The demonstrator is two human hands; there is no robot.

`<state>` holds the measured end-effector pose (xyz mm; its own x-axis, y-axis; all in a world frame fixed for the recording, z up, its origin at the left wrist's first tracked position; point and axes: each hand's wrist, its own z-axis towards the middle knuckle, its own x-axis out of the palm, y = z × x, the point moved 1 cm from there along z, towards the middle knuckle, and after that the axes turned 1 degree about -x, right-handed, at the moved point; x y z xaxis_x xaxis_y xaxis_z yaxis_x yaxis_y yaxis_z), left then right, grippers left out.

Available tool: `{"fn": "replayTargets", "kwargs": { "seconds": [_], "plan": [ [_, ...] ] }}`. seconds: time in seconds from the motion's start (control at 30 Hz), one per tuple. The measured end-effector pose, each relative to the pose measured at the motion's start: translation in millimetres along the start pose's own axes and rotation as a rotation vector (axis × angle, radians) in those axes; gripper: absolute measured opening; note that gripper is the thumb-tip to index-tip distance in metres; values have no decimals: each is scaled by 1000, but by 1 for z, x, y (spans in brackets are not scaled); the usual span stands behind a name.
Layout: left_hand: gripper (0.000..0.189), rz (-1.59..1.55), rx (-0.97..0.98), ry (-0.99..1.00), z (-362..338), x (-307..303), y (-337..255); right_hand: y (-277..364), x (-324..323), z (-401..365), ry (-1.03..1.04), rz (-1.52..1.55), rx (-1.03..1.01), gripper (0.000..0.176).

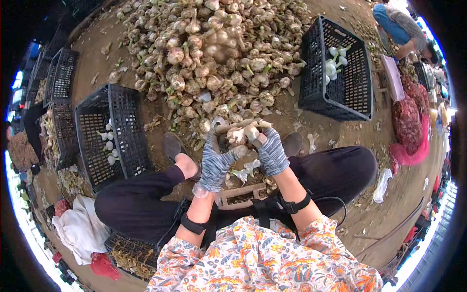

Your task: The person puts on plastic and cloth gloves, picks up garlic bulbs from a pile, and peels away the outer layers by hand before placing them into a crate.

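Both of my hands wear grey striped gloves with bare-looking, dirty fingertips. They meet over my lap, in front of the big heap of garlic [214, 58]. Between them is an unpeeled garlic bulb [237, 137], brownish and soiled. My left hand [217, 158] has its fingers curled round the bulb's left side. My right hand [268, 148] closes on its right side, thumb and fingers pressed to it. Just below the hands, white peeled garlic bulbs [245, 171] with green stems lie near a small wooden frame [241, 191].
A black crate [119, 138] with white bulbs stands at the left, another black crate [362, 92] at the upper right. Red mesh sacks [409, 126] lie at the far right. A co-worker [401, 29] bends at the top right. White cloth [82, 226] lies lower left.
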<state>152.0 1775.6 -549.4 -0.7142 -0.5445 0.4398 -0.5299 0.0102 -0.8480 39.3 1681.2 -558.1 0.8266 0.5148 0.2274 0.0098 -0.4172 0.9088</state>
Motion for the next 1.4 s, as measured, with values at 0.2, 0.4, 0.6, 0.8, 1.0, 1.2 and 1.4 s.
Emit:
{"fn": "replayTargets", "kwargs": {
  "seconds": [0.2, 0.4, 0.6, 0.8, 1.0, 1.2, 1.4],
  "plan": [
    [56, 14, 70, 35, -6, 11, -1, 14, -5, -9, -28, 21, 11, 22],
    [57, 69, -3, 33, -8, 14, -7, 28, -15, -14, 25, -219, -150, 17],
    [53, -391, -419, 40, -10, 10, -11, 35, -24, -19, 61, -254, -127, 21],
    [54, -285, -277, 7, -7, 11, 0, 39, -23, -20, 137, 21, -26, 39],
    [53, -130, -172, 28, -10, 18, 1, 43, -19, -24, -184, -291, -299, 33],
    [44, 6, -123, -98, -10, -1, 9, 44, -67, -10, -482, 494, -237, 14],
    [42, -325, -246, -75, -11, 10, 10, 25, -38, -21, 146, -950, -240, 35]
  ]
}}
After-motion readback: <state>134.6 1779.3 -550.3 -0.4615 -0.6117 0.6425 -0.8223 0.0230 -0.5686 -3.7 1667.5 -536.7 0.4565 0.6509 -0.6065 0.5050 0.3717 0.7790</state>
